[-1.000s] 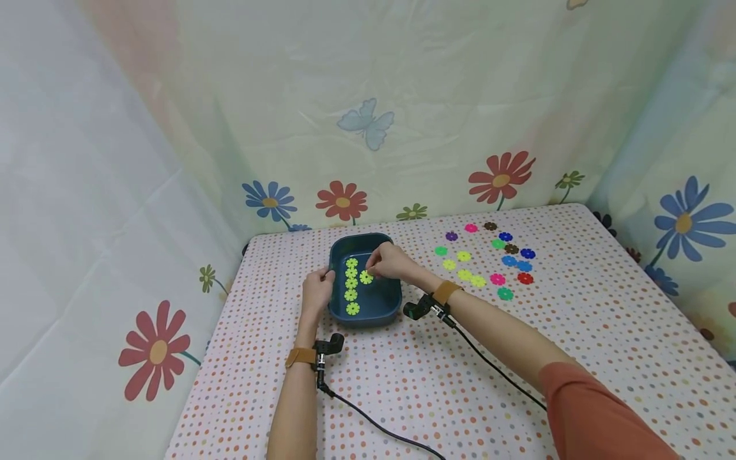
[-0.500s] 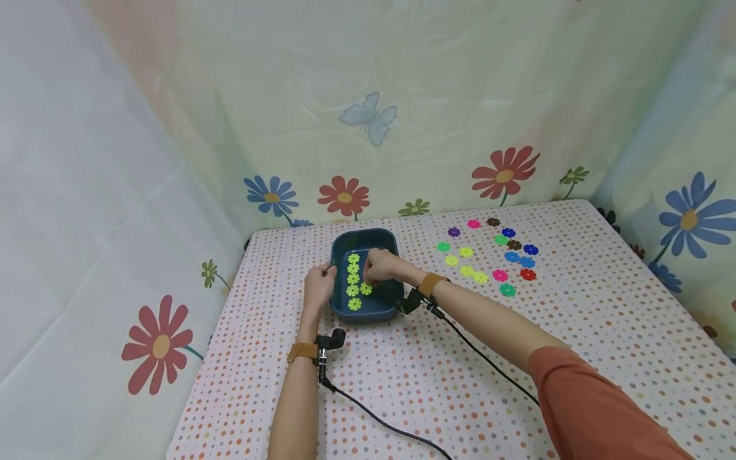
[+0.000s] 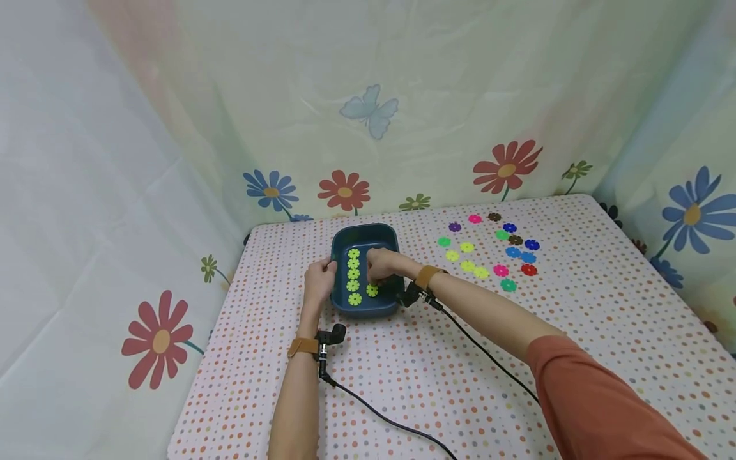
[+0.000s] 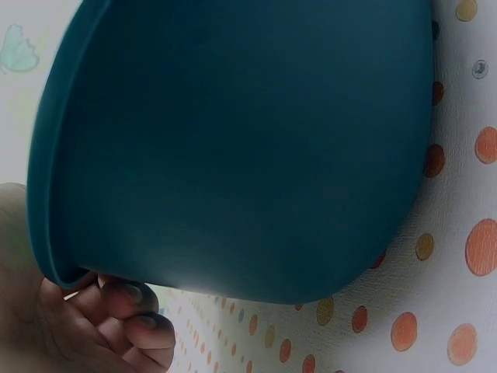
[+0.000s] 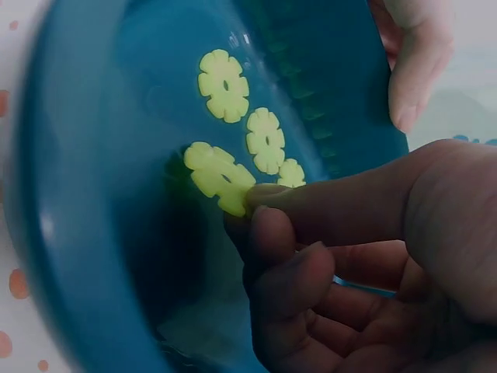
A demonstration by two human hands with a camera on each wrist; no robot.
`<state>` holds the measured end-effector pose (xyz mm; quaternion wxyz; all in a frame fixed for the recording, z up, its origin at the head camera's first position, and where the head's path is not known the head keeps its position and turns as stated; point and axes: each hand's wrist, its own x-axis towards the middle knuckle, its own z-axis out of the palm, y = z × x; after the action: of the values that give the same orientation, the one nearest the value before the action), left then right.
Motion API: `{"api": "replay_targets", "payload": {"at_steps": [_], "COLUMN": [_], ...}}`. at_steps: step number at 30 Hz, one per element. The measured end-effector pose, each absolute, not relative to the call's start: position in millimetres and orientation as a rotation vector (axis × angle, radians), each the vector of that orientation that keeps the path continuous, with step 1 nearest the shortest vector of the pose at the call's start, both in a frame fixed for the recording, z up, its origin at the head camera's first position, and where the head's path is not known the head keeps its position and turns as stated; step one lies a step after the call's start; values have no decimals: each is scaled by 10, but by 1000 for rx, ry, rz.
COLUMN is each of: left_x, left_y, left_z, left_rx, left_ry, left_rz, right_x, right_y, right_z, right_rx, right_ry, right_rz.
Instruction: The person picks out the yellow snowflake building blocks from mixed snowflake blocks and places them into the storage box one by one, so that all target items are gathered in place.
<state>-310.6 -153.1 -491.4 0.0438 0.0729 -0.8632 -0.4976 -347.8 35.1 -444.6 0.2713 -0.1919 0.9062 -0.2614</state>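
Note:
In the head view a dark blue basin [image 3: 368, 313] stands on the table, with a column of several yellow flower-shaped discs [image 3: 353, 274] along its left side. My left hand [image 3: 319, 281] grips the basin's left rim; the left wrist view has its curled fingers [image 4: 147, 330] under the rim's edge. Inside the basin, my right hand [image 3: 386, 264] pinches one yellow flower-shaped disc [image 5: 217, 175] between thumb and fingertips. That disc is tilted, close over the basin floor and beside the column.
Several loose flower-shaped discs in yellow, green, blue, brown, pink, purple and red [image 3: 529, 269] lie to the right of the basin on the dotted tablecloth [image 3: 391, 383]. A patterned curtain [image 3: 276, 96] stands behind the table. Cables run from both wrist cameras.
My right hand has lowered into the basin with the yellow disc, which has come nearer the front and then shifted slightly right. The left hand has stayed on the rim.

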Motion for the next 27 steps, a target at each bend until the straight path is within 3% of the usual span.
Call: {"api": "replay_targets", "payload": {"at_steps": [27], "left_x": [-3116], "left_y": [-1529], "left_z": [-4905], "left_rx": [262], "left_ry": [-2631], "left_rz": [-1556], "right_x": [-3428], "right_y": [275], "right_z": [-4490], "right_rx": [-542], "right_ry": [2451], "right_rz": [-465]}}
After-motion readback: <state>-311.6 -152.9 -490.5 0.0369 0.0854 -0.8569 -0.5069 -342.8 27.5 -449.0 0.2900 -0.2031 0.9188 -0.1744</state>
